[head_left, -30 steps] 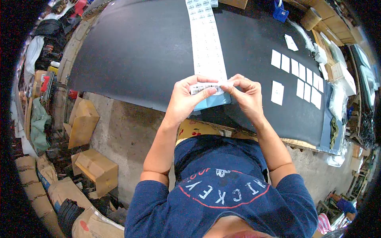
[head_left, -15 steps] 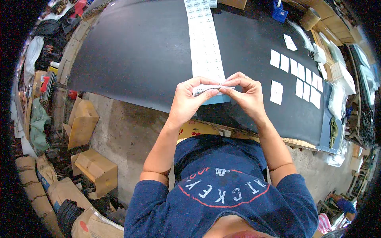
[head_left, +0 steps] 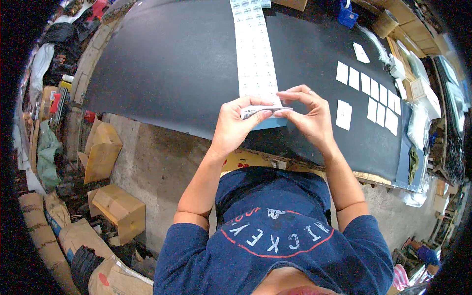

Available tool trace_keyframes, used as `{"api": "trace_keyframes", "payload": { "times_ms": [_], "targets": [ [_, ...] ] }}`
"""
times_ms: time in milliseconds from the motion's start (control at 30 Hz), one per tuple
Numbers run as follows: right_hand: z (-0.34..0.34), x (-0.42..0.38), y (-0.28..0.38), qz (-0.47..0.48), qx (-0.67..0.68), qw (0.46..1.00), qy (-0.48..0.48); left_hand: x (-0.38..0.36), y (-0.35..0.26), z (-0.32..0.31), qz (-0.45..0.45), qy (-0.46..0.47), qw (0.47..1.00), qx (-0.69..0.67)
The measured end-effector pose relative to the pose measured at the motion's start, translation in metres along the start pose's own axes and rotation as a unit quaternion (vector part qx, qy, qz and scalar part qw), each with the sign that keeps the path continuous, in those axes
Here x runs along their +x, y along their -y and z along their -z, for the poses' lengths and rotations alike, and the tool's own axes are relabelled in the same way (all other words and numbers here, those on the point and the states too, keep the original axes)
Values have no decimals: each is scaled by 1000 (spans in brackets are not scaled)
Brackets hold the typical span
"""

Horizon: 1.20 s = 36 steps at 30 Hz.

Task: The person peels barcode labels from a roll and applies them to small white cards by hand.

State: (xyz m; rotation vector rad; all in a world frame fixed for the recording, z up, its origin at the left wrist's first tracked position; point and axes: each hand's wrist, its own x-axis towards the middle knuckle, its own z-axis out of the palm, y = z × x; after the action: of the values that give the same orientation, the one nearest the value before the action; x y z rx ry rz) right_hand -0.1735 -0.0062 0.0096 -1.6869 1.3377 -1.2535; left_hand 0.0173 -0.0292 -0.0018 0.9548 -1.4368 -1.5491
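A long white strip of printed labels (head_left: 255,54) runs across the black table (head_left: 162,64) toward me. Its near end is curled up into a narrow edge with printing on it. My left hand (head_left: 232,123) pinches that edge between thumb and fingers. Just to the right is my right hand (head_left: 314,115), its index finger lifted away from the thumb. The right thumb is close to the strip's end; whether it touches cannot be made out. Beneath the hands a light blue edge (head_left: 270,124) shows at the table's front.
Several small white cards (head_left: 371,88) lie in rows on the right of the table. A blue holder (head_left: 347,17) and a tape roll (head_left: 385,23) stand at the far right. Open cardboard boxes (head_left: 118,211) sit on the floor at left.
My right fingers have spread apart and moved slightly right, off the label edge they were pinching. My left hand keeps its pinch, nearly unmoved.
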Motion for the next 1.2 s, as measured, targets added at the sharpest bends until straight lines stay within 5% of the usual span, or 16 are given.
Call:
{"api": "trace_keyframes", "payload": {
  "times_ms": [167,500,767,1200],
  "targets": [
    [15,2,12,99,-193,975,52,0,0,-5,4,10,1000,-1],
    [21,-2,19,146,-241,957,63,1,3,-13,-26,8,998,55],
    [17,-6,2,333,-342,879,-22,3,1,-14,34,4,999,-41],
    [25,-13,-9,367,-351,860,-37,0,-7,-20,76,40,987,-133]
  ]
}}
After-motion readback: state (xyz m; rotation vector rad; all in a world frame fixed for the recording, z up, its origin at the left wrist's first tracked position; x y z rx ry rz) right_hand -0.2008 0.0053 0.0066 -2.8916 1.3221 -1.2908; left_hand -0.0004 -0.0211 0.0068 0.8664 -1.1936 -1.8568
